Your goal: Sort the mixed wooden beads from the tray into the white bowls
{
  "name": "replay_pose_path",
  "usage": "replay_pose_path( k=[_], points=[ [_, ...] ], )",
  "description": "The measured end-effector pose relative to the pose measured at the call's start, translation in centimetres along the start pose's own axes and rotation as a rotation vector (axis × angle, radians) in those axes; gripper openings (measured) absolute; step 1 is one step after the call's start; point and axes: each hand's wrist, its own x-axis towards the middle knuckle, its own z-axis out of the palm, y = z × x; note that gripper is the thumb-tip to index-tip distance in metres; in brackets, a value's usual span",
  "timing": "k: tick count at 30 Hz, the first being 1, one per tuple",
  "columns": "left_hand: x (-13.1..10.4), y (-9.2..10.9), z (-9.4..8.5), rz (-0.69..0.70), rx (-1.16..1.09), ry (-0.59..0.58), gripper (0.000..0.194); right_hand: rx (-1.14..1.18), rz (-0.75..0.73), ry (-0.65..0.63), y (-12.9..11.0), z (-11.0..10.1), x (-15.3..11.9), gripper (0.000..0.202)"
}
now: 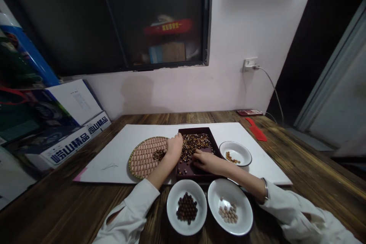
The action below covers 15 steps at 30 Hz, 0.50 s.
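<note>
A dark red tray [212,141] holds many small mixed beads [196,141]. My left hand [174,146] is at the tray's left edge, fingers bent together; what they hold, if anything, is hidden. Inside the tray, my right hand [204,160] has its curled fingers down at the beads, with the fingertips hidden. Left of the tray lies a round woven mat [143,158] with a small pile of beads [159,155]. Dark brown beads [187,208] sit in a near white bowl [173,198], pale beads [228,214] in another [244,206]. A third bowl [243,152] has yellowish beads [232,158].
A white board [108,160] lies under the tray and mat on the wooden table [57,198]. Boxes [71,145] stand at the left. A red object [256,129] and a phone-like item [249,112] lie at the back right, near a cable [274,89].
</note>
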Motion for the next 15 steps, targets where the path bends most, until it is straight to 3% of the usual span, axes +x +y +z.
replay_pose_path(
  k=[4, 15],
  points=[
    [-0.05, 0.18, -0.06, -0.073, -0.009, -0.018, 0.041, 0.008, 0.011, -0.006, -0.11, -0.16, -0.06, 0.019],
    [-0.07, 0.23, -0.43, -0.040, -0.008, -0.056, 0.044, -0.013, 0.023, -0.032, -0.86, -0.74, -0.30, 0.020]
  ],
)
